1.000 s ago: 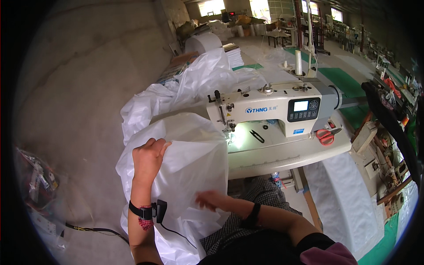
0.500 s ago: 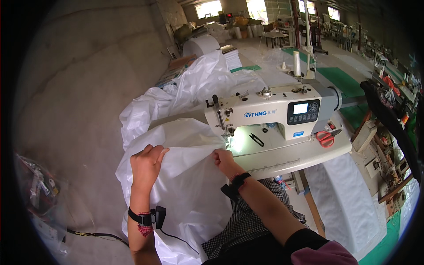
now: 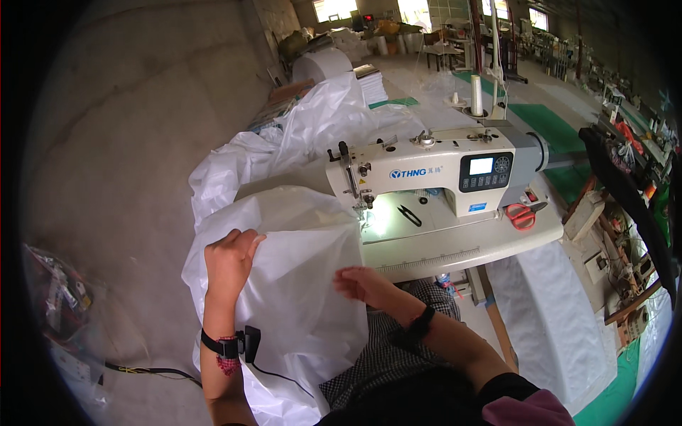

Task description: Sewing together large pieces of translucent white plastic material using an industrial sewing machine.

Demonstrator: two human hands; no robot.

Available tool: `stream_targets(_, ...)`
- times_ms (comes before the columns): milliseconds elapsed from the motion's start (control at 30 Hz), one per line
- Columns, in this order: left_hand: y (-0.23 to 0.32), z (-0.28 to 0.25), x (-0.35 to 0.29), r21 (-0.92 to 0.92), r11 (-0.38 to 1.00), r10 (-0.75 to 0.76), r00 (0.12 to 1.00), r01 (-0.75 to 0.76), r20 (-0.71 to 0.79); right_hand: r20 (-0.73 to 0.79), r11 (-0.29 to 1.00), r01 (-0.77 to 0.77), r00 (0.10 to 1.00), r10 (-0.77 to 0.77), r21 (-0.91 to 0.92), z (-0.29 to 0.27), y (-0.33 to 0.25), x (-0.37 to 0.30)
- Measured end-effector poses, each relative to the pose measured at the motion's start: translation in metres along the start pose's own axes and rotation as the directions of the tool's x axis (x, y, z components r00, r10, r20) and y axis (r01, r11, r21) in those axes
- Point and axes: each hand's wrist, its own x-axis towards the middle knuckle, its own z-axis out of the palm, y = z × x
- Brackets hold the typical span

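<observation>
A thin, white, translucent sheet (image 3: pixel 298 312) hangs in folds over the left end of the sewing table and down towards my lap. My left hand (image 3: pixel 231 263) pinches its upper edge between thumb and fingers. Over the sheet, just off the front edge of the table, is my right hand (image 3: pixel 362 285), slightly blurred, with loosely curled fingers apart and nothing seen in them. Beyond it stands a white sewing machine (image 3: pixel 419 170), its lamp lighting the needle area. The sheet's edge runs from my left hand towards the needle.
Black thread snips (image 3: pixel 409 216) and red-handled scissors (image 3: pixel 522 216) lie on the machine table (image 3: pixel 455 248). A white thread cone (image 3: pixel 476 96) stands behind the machine. More white sheeting (image 3: pixel 320 121) is heaped at the far left. White quilted material (image 3: pixel 554 312) hangs below at the right.
My right hand has let go of the sheet by the needle and moved down towards me. The sheet's edge there has slackened. My left hand keeps its hold, hardly moved.
</observation>
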Motion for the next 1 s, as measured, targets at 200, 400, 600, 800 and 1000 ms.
stream_targets(200,0.006,-0.001,0.006,0.006,0.999,0.039,0.999,-0.038,-0.019,-0.173,0.957,0.145,0.980,-0.103,0.252,0.002,-0.021,0.058)
stream_targets(400,0.001,0.000,0.007,0.023,0.999,0.036,0.999,-0.035,-0.025,-0.227,0.909,0.209,0.965,-0.132,0.361,0.001,-0.031,0.099)
stream_targets(600,-0.010,0.005,0.006,0.041,0.998,0.048,0.998,-0.046,-0.041,-0.064,0.912,0.040,0.998,-0.015,0.408,-0.013,-0.025,0.075)
stream_targets(800,-0.009,0.007,0.007,0.059,0.998,-0.021,0.999,0.023,-0.040,-0.083,0.947,0.117,0.992,-0.097,0.299,0.000,-0.009,0.036)
stream_targets(1000,-0.005,0.006,0.008,0.098,0.995,-0.024,0.999,0.026,-0.022,-0.178,0.913,0.202,0.973,-0.146,0.355,-0.010,0.000,0.021)
